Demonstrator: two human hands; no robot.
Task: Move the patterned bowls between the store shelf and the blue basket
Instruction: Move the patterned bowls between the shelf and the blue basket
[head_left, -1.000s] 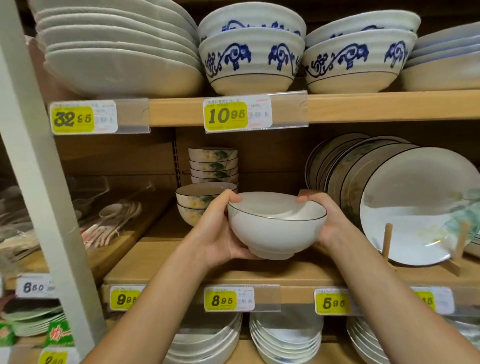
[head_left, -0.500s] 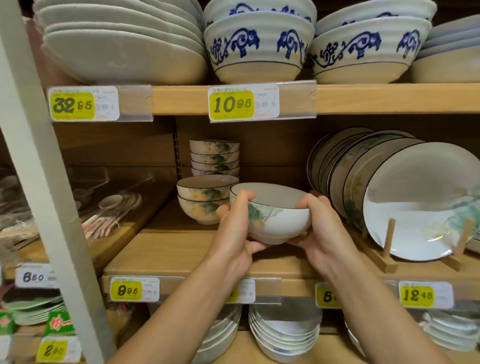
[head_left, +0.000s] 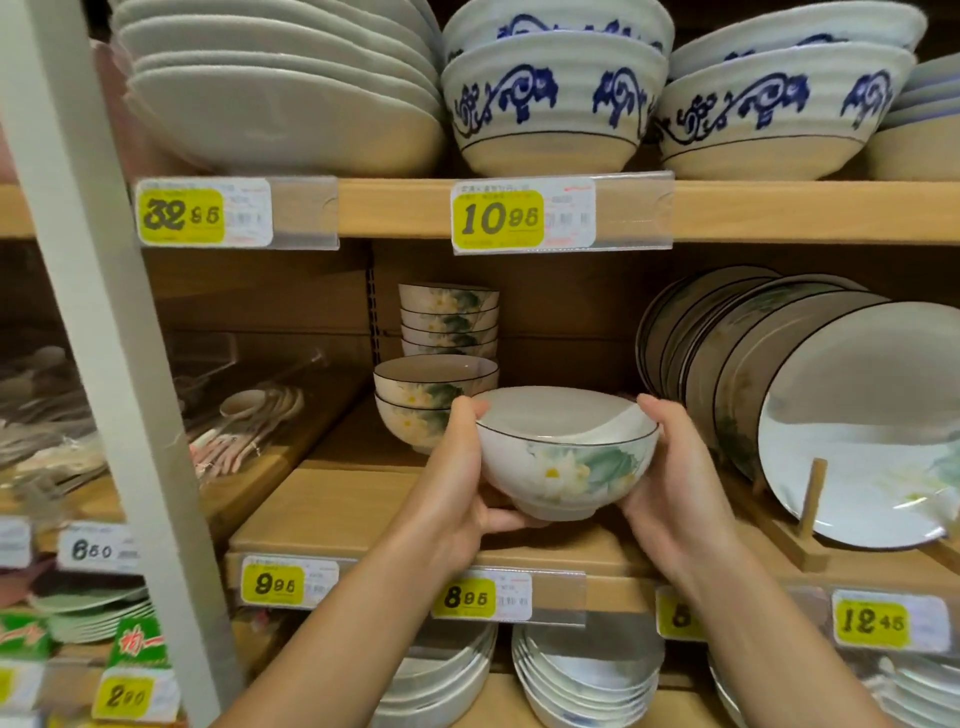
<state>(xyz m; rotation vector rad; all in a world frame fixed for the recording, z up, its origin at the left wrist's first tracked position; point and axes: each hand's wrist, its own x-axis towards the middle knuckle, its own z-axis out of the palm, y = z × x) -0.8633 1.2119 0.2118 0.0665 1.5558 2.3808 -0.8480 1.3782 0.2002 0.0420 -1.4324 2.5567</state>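
Observation:
A white bowl (head_left: 566, 462) with a dark rim and a green-and-yellow flower pattern hangs just above the middle wooden shelf (head_left: 363, 509). My left hand (head_left: 457, 478) grips its left side and cups its foot. My right hand (head_left: 675, 478) grips its right side, thumb at the rim. Behind it to the left stand two nested bowls (head_left: 415, 410) of the same pattern, and further back a taller stack of several smaller ones (head_left: 449, 322). The blue basket is out of view.
Flowered plates (head_left: 852, 426) lean in a wooden rack right of the bowl. Blue-patterned bowls (head_left: 550, 98) and large pale dishes (head_left: 280, 104) fill the shelf above. A white upright post (head_left: 104, 312) stands at left. Spoons (head_left: 249, 421) lie left of it; white dishes (head_left: 587, 675) sit below.
Both hands have turned the bowl so its flower pattern faces me and carried it slightly right and lower over the shelf. The camera has moved closer.

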